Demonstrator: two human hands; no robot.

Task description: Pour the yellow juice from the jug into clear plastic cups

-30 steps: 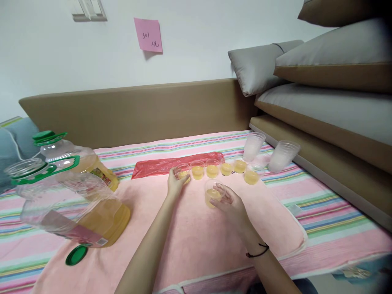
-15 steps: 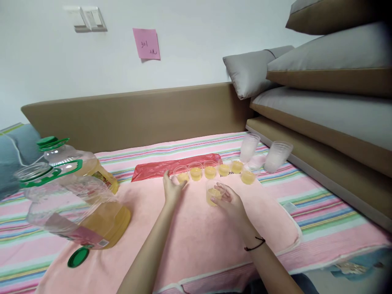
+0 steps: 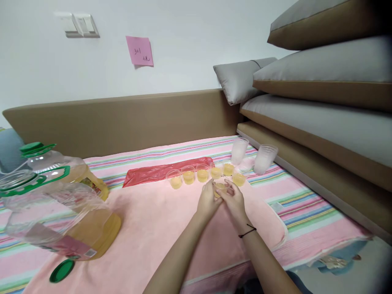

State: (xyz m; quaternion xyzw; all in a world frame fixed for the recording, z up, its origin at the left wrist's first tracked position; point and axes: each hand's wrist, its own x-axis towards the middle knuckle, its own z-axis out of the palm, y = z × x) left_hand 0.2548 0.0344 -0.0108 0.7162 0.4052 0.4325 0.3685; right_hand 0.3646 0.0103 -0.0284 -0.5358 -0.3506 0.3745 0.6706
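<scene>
Between my two hands is a clear cup of yellow liquid (image 3: pixel 220 190). My left hand (image 3: pixel 209 199) is closed on its left side, and my right hand (image 3: pixel 234 198), with a dark cord on the wrist, grips its right side. Just beyond stands a row of several similar cups, from the leftmost cup (image 3: pixel 175 181) to a cup (image 3: pixel 239 179) at the right end. They rest along the far edge of a pink cloth (image 3: pixel 147 216), near a red plastic sheet (image 3: pixel 147 173).
At the left, an uncapped large bottle (image 3: pixel 104 232) lies before a capped bottle (image 3: pixel 82 171); a green cap (image 3: pixel 62 270) is near them. Two stacks of clear cups (image 3: pixel 239 151) (image 3: pixel 265 159) stand back right, beside piled cushions (image 3: pixel 318 118).
My left hand has left the leftmost cup and moved right onto the cup in my right hand. That cup is now between both hands, nearer the row. The view has shifted slightly.
</scene>
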